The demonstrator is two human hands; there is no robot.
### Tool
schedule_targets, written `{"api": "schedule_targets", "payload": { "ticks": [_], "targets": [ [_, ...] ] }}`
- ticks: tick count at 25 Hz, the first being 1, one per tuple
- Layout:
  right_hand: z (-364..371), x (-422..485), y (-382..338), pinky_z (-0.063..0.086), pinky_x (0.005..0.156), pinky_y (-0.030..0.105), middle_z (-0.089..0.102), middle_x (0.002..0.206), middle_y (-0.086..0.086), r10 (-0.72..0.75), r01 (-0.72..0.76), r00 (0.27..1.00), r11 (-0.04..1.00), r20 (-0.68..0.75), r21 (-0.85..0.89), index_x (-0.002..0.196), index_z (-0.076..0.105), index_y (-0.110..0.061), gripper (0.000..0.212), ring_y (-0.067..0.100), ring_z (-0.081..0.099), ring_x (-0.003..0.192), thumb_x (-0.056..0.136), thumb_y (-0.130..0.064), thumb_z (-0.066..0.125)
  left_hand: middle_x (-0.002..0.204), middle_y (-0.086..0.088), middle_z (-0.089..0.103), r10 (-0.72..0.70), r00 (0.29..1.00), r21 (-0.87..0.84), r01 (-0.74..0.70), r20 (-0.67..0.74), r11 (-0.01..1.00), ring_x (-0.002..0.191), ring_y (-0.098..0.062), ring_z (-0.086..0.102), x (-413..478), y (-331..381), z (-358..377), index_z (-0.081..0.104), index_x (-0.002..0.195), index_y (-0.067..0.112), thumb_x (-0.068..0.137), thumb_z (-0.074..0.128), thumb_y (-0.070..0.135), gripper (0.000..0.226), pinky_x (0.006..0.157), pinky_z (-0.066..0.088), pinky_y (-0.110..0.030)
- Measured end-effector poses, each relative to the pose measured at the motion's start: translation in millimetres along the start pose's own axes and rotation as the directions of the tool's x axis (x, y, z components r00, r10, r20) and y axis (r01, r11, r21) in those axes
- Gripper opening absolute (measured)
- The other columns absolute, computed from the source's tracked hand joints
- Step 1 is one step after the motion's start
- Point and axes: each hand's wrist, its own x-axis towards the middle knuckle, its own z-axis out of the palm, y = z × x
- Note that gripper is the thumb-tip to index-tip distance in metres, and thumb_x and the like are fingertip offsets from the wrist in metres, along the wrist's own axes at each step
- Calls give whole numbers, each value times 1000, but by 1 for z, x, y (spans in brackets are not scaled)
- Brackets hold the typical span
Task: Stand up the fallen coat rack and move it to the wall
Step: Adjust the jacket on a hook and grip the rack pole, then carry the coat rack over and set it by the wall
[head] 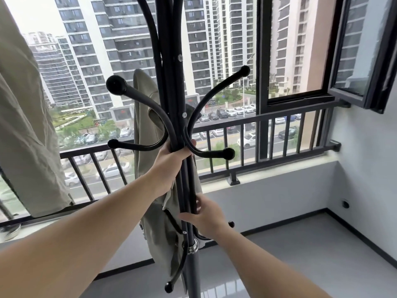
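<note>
coat rack (171, 82) upright in both hands, near window railing (279, 117).

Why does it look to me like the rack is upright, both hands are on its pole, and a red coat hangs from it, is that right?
Almost. The coat is not red but pale olive-green, as the head view shows. The rest holds: the rack stands upright, and the left hand and right hand both grip its pole.

Before you: daylit window (225, 61) behind a black railing (279, 117), white wall (365, 168), glossy grey floor (290, 254), high-rise towers (96, 50) outside.
</note>
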Motion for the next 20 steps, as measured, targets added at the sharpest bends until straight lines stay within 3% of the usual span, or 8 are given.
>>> {"api": "schedule_targets", "payload": {
  "ticks": [3,7,11,15,18,20],
  "targets": [
    [-7,-3,2,45,60,16,70,82,-18,4,-5,998,1000,-55,-24,98,59,-36,49,-8,63,71,62,-63,78,89,12,76,-13,1000,-3,13,8,1000,103,-19,67,3,0,13,75,95,43,70,84,51,28,95,49,-38],
    [-18,-8,8,51,63,23,71,82,-16,9,-16,992,999,-129,-50,93,56,-36,49,-1,66,72,60,-67,76,85,14,77,-5,999,6,5,32,1000,99,-14,70,5,1,32,75,84,47,66,82,60,24,87,48,-33],
    [-32,-13,12,54,66,25,69,82,-18,5,-19,982,997,-191,-70,93,54,-36,52,-1,65,75,60,-70,74,83,13,78,35,999,76,-36,22,996,96,-14,72,9,-1,53,75,81,47,58,80,70,33,87,51,-35],
    [-49,-18,14,51,66,23,63,82,-26,18,-42,969,995,-245,-91,101,50,-43,55,-5,59,75,61,-75,71,82,9,76,77,997,149,-81,31,986,86,-18,72,15,-7,75,73,85,37,65,81,67,36,89,56,-44],
    [-59,-23,16,41,56,18,61,80,-26,38,-71,955,992,-293,-105,99,47,-43,54,-4,57,71,62,-76,69,81,12,78,55,998,167,-57,16,984,76,-6,74,16,-8,89,74,89,40,64,82,64,36,73,56,-31],
    [-67,-24,20,42,55,24,66,87,-21,54,-104,945,985,-324,-139,97,47,-38,55,8,65,82,64,-77,67,76,12,76,72,996,166,-79,48,983,67,-2,72,17,-8,100,73,86,32,65,83,60,37,63,51,-21]
  ]
}}
